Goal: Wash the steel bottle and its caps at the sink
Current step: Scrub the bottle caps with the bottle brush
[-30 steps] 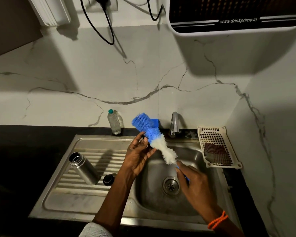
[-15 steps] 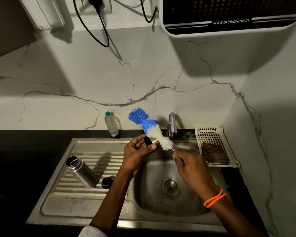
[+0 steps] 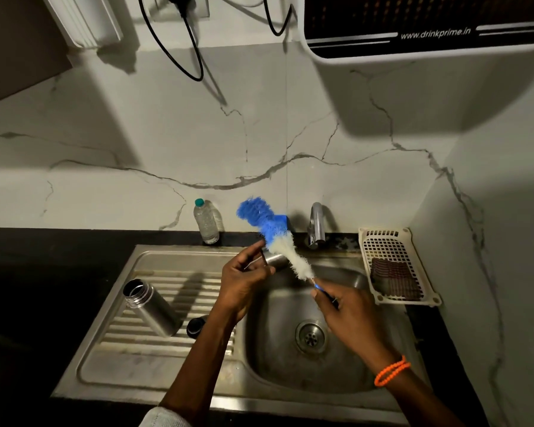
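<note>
Head view: 2 hands (image 3: 244,283) (image 3: 349,315), 1 brush (image 3: 278,241), 1 bottle (image 3: 151,308), seemingly 2 caps (image 3: 275,261) (image 3: 195,326).

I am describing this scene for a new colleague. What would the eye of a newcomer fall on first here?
First the blue and white bottle brush, raised over the sink basin; the right hand holds its handle, and the left hand holds a steel cap against the bristles. Next the open steel bottle, which stands on the ribbed drainboard at the left with a black cap beside it.
</note>
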